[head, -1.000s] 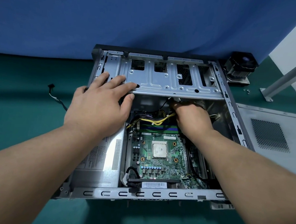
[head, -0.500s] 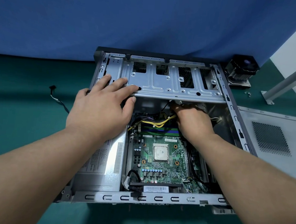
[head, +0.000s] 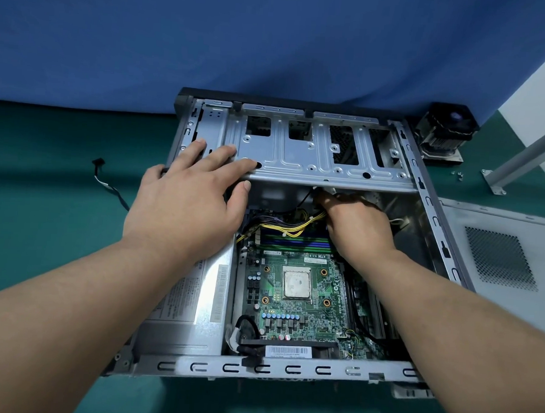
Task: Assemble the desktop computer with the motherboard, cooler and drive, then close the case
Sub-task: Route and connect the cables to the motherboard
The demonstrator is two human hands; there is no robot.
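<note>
Green table [head: 41, 257]; one case [head: 423, 195] — left hand [head: 182, 208] flat; right hand [head: 358, 226] grip unclear.

blue cloth [head: 210, 39] behind, loose cable [head: 108, 185] on green mat [head: 43, 226], metal bracket [head: 520, 159] right.

Green motherboard [head: 298, 289] w/ yellow cables [head: 290, 227], silver case [head: 318, 152], teal table [head: 43, 226].
</note>
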